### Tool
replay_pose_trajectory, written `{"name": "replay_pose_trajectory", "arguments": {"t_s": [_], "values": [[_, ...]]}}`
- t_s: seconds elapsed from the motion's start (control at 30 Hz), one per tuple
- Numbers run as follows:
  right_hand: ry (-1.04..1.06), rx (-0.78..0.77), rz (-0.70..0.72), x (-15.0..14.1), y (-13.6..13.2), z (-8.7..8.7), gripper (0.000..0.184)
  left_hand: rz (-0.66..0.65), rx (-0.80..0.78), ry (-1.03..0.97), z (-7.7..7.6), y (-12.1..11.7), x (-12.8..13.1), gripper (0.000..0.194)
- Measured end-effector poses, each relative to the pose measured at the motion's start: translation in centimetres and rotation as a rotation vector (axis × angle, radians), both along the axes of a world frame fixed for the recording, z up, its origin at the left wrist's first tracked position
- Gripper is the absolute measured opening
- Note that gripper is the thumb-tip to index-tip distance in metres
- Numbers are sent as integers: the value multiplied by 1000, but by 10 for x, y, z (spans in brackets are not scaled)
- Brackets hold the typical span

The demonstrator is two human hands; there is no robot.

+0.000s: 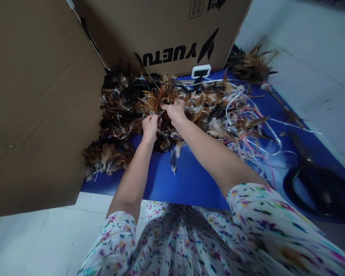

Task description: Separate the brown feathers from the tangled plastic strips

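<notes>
A bunch of orange-brown feathers fans out above the pile, its lower end pinched in the closed fingers of my left hand. My right hand is right beside it, thumb and fingers drawn together at the bunch's right side; its fingertips are partly hidden among feathers. Around and beneath both hands spreads a pile of brown and black feathers on the blue tabletop. A few dark and pale feathers hang down toward me, below my hands.
Large black-handled scissors lie at the right, near tangled white and pink plastic strips. A white-framed digital display stands at the back. Cardboard boxes rise behind and at left. A feather duster lies at the back right corner.
</notes>
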State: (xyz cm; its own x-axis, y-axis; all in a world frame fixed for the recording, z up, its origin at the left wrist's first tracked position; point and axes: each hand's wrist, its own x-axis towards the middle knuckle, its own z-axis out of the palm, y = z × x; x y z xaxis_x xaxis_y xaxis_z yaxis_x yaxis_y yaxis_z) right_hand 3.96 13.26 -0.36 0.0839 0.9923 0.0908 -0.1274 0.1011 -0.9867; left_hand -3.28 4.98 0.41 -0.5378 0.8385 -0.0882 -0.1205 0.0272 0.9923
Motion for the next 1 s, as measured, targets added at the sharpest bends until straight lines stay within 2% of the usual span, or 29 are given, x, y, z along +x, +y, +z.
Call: {"name": "replay_pose_trajectory", "arguments": {"t_s": [0.1,0.2,0.3,0.43,0.53,0.67,0.77,0.87,1.0], "values": [[3,-25,20,-2,-2,1,29,-29,-2,-149,0,0,-3,23],[89,-55,195,-2,-11,2,31,-91,41,-316,-2,0,-11,18],[72,-42,302,-2,-22,-1,32,-77,100,-442,-8,2,-19,14],[-195,209,312,2,-32,-5,19,-14,104,-532,-13,4,-23,12],[-435,367,332,7,-36,-3,19,-20,85,-546,-13,4,-23,13],[-683,449,318,9,-39,1,15,-46,52,-505,-16,2,-23,20],[-833,510,291,6,-42,2,13,-101,86,-422,-22,2,-23,27],[-908,527,327,5,-47,4,13,-115,110,-401,-27,4,-26,31],[-1003,573,390,9,-55,7,17,-84,84,-465,-29,7,-29,25]]}}
